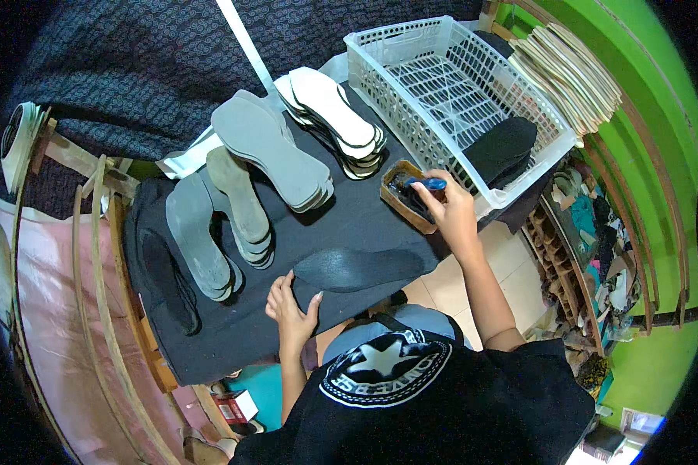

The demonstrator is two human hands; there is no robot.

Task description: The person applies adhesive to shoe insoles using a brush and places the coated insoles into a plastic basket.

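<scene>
A black insole [361, 269] lies flat on the dark cloth in front of me, with a slight sheen on its left half. My left hand [287, 312] is at its left end, fingers spread, fingertips touching or very near the edge. My right hand [456, 217] grips a brush by its blue handle [436, 184]. The brush's lower end is down in a small brown box-shaped container [402, 208], whose inside is smeared dark; the bristles cannot be made out.
Stacks of grey insoles [267, 147], more grey ones [194, 232] and white-topped ones [329, 108] stand beyond the hands. Black pieces [167, 283] lie far left. A white plastic crate [461, 39] holding black insoles [504, 147] stands right, beside stacked cream sheets [566, 77].
</scene>
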